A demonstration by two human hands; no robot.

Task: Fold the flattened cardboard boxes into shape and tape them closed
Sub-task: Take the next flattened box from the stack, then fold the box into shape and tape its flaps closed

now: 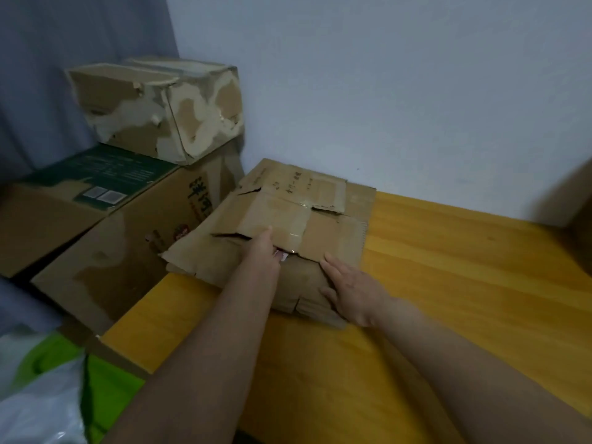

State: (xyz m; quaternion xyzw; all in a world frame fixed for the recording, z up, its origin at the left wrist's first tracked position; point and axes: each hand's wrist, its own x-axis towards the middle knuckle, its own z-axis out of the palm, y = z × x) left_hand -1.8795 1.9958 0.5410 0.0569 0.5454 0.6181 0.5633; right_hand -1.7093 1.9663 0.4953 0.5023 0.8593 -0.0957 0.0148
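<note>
A stack of flattened brown cardboard boxes (288, 219) lies on the yellow wooden table (464, 283), against the wall at the far left corner of the tabletop. The top sheet has torn flaps and strips of old clear tape. My left hand (264, 251) grips the near edge of that top sheet, thumb on top and fingers tucked under it. My right hand (350, 290) rests flat, fingers straight, on the lower cardboard at the stack's near right corner. No tape roll is in view.
Left of the table stand a large printed cardboard box (128, 238) and a worn, peeled box (160, 107) on top of it. A white and green plastic bag (48, 389) sits at the lower left. A pale wall (384, 91) runs behind the table.
</note>
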